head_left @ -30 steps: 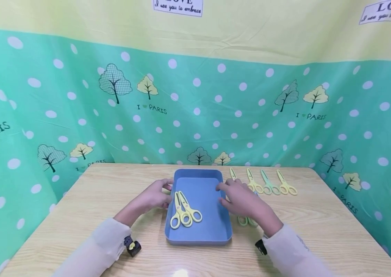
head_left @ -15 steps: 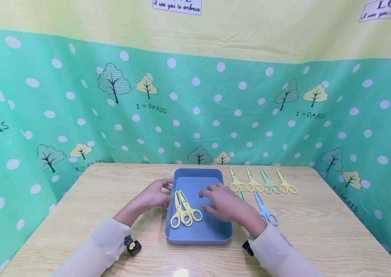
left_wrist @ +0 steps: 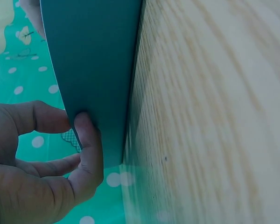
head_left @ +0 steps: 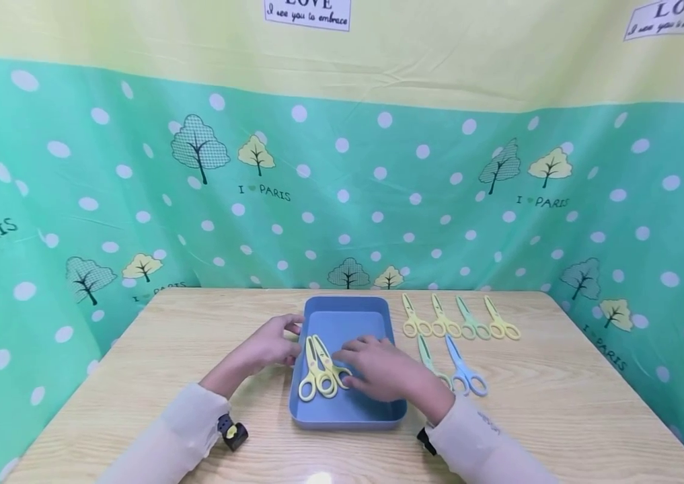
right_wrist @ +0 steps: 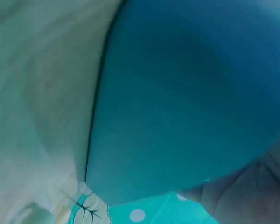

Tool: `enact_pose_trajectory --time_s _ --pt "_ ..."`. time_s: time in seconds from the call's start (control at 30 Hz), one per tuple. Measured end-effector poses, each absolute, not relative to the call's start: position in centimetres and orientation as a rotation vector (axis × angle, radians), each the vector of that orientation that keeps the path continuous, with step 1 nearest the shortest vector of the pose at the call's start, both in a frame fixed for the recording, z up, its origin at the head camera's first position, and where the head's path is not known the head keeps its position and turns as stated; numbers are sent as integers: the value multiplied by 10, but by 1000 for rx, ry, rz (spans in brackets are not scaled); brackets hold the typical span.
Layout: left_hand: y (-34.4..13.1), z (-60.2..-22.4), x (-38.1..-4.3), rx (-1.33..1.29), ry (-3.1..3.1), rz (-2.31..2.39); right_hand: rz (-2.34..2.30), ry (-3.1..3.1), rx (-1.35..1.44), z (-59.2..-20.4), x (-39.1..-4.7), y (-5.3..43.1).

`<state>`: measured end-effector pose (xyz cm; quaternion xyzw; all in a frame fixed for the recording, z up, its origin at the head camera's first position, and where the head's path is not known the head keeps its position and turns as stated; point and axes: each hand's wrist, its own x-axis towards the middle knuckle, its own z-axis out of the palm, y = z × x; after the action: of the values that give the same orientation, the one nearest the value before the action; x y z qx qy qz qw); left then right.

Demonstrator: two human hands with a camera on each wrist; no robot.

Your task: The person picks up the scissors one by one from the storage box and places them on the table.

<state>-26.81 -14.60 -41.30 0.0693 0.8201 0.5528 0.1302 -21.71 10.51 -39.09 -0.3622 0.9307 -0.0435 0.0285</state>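
A blue tray (head_left: 350, 425) sits on the table, with two pairs of yellow scissors (head_left: 310, 370) lying partly overlapped along its left side. My left hand (head_left: 270, 343) pinches the tray's left wall between thumb and fingers, plainly seen in the left wrist view, where the tray wall (left_wrist: 95, 60) stands between them. Inside the tray, my right hand (head_left: 384, 368) hovers with loosely bent fingers right beside the handle of the right-hand yellow scissors. Whether it touches that handle cannot be told. The right wrist view shows mostly the tray's outer wall (right_wrist: 177, 116) and part of the palm.
To the tray's right, several scissors lie in a back row, including yellow pairs (head_left: 444, 326) and a green pair (head_left: 473, 326). In front of them are another green pair (head_left: 425, 353), partly covered by the right forearm, and a blue pair (head_left: 463, 370). A patterned curtain (head_left: 342, 181) hangs behind the table.
My right hand has moved leftward from over the tray's right rim into the tray, up to the yellow scissors. The front green and blue scissors have become visible. The left hand has stayed put.
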Motion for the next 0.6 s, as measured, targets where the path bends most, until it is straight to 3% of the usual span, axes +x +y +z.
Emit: enact_pose_trajectory --time_s 0.6 --pt "-146 -411 -269 187 2353 1608 -31 2812 -985 -388 -207 102"
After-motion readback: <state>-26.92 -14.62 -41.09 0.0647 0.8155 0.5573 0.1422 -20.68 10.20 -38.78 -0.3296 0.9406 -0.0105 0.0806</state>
